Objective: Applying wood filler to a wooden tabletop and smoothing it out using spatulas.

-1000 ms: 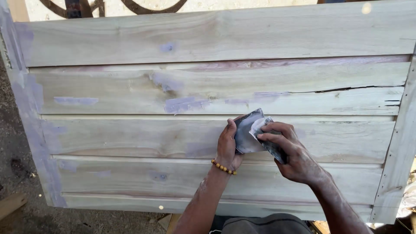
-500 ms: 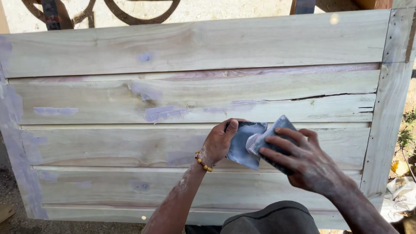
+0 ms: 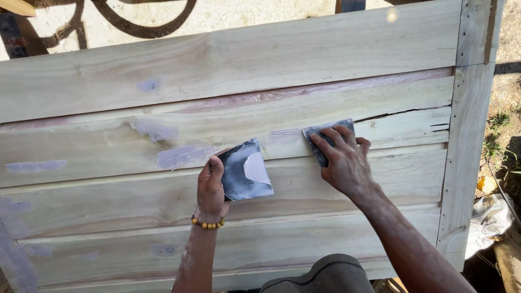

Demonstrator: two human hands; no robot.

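A large panel of pale horizontal wooden boards (image 3: 108,97) fills the view, with grey-purple filler patches on it. My left hand (image 3: 210,187), with a beaded bracelet at the wrist, holds a flat dark sheet (image 3: 247,171) with a smear of pale filler on it. My right hand (image 3: 343,160) presses a small dark flat scraper (image 3: 317,133) against the board, just left of a long dark crack (image 3: 404,113) in the wood.
The panel's upright side post (image 3: 469,135) runs down the right. Beyond it lie grass, dirt and a white bag (image 3: 488,220). Sandy ground with curved shadows (image 3: 144,21) shows above the panel. My knee (image 3: 320,274) is at the bottom edge.
My hands have separated: the right hand moved up and right onto the board with the scraper, while the left keeps the sheet of filler. The view shifted rightward.
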